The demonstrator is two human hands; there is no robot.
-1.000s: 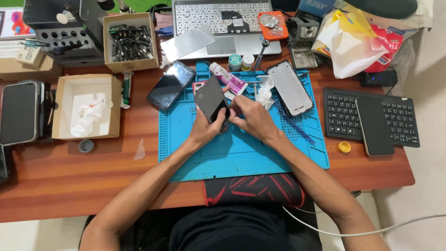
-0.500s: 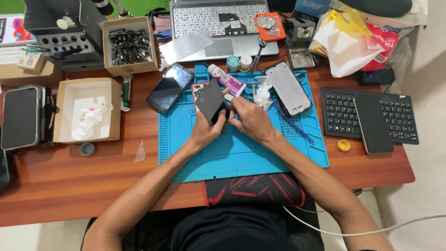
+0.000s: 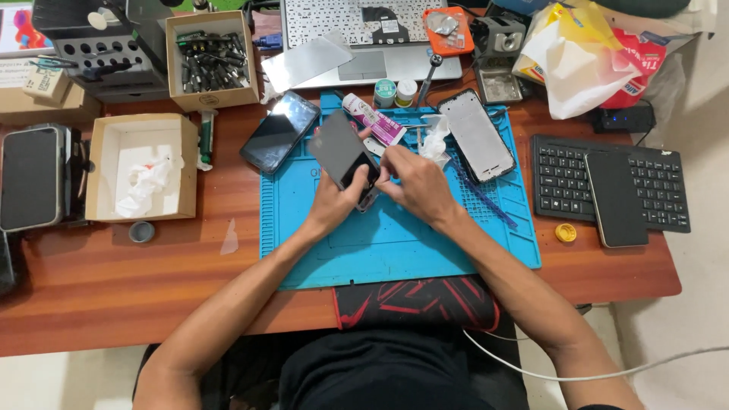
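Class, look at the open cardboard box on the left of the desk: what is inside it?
Inside the open cardboard box lies crumpled white tissue on a white lining. Anything beneath the tissue is covered and cannot be seen.

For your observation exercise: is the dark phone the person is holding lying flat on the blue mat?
No: the dark phone is raised and tilted, gripped by the left hand above the blue mat.

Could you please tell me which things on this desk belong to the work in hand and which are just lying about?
In use:
left hand
right hand
dark flat phone screen panel
blue rubber work mat

Lying about:
black compact keyboard
open cardboard box with white tissue
small yellow cap
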